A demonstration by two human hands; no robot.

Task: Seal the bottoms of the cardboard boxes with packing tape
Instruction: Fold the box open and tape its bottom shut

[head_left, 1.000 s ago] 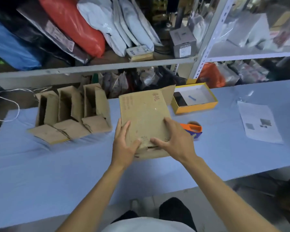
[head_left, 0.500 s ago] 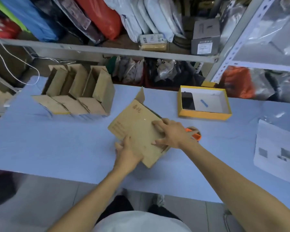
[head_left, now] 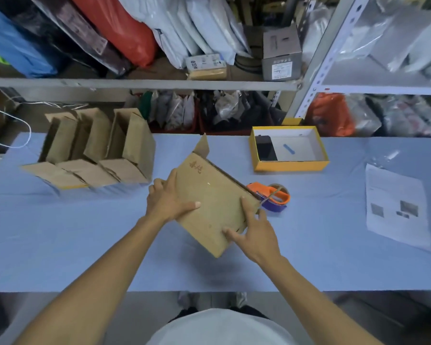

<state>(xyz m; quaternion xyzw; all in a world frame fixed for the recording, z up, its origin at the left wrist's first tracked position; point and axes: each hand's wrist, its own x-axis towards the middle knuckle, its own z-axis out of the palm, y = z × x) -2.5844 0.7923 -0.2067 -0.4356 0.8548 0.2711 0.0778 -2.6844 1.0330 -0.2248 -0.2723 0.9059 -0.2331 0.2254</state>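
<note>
I count four cardboard boxes: three open ones in a row (head_left: 95, 150) at left centre, one box (head_left: 209, 202) mid-frame between my two hands, left hand (head_left: 164, 197) and right hand (head_left: 254, 232). One tape dispenser (head_left: 271, 196) right of it. One yellow tray (head_left: 290, 165) upper right of centre. One printed sheet (head_left: 396, 207) far right

Both bare forearms reach forward over the counter's near edge: the left hand (head_left: 166, 199) grips with thumb extended flat, the right hand (head_left: 255, 234) clasps with fingers spread and curled
</note>
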